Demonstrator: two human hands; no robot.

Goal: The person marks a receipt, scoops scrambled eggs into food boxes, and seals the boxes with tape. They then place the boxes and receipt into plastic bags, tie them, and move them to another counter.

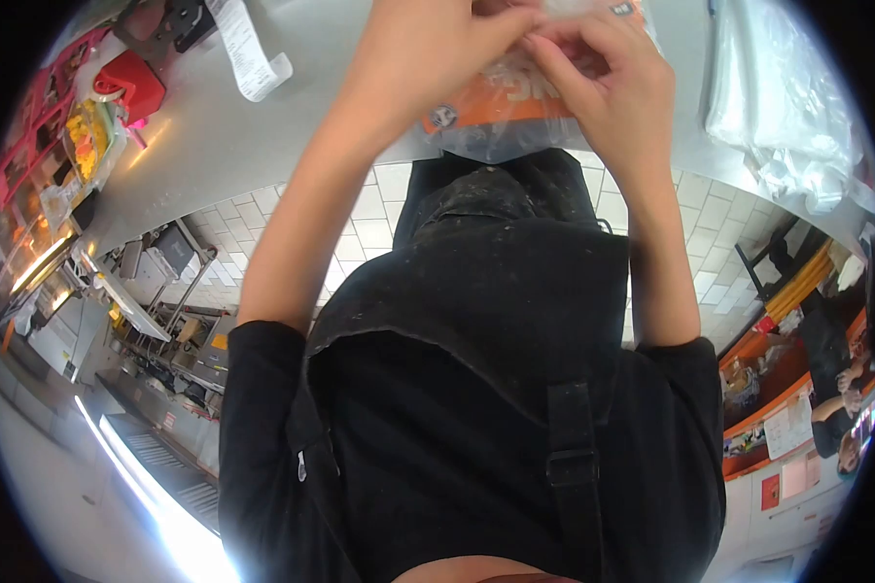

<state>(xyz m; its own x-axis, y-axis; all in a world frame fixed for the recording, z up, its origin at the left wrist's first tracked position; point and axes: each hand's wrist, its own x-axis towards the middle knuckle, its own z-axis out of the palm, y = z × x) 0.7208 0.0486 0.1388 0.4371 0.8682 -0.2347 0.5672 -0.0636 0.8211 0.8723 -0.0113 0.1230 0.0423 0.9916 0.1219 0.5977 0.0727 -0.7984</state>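
A clear plastic bag with an orange printed band [496,109] lies on the steel counter in front of my black apron. Over its far part, my left hand [447,44] is closed in a pinch, its fingertips partly cut off by the top edge of the view. My right hand [612,73] meets it there, thumb and fingers curled together on the bag's clear plastic. The two sets of fingertips almost touch. What is inside the bag cannot be made out.
On the metal counter [331,58], a curled paper receipt [253,58] lies to the left, beyond it a red object [136,87]. A pile of clear plastic bags [773,87] sits at right. Another person [836,428] is at the far right edge, near orange shelves.
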